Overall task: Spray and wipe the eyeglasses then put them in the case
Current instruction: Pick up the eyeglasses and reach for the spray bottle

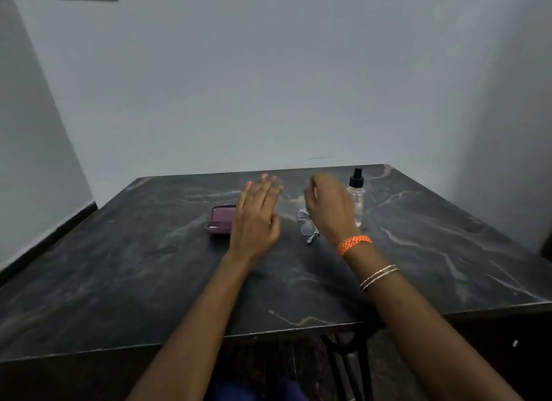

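Note:
A purple glasses case (pixel 220 221) lies on the dark marble table (pixel 119 275), partly hidden behind my left hand (pixel 258 218). That hand hovers with straight, spread fingers and holds nothing. The eyeglasses (pixel 307 226), thin-framed with clear lenses, lie on the table between my hands, partly covered by my right hand (pixel 328 209). My right hand hangs above them with loosely curled fingers and holds nothing. A clear spray bottle (pixel 357 196) with a black nozzle stands upright just right of that hand. No cloth shows.
The table meets a pale wall at its far edge. Its near edge runs below my forearms, with a dark metal frame (pixel 343 359) under it. An orange band and thin bangles circle my right wrist.

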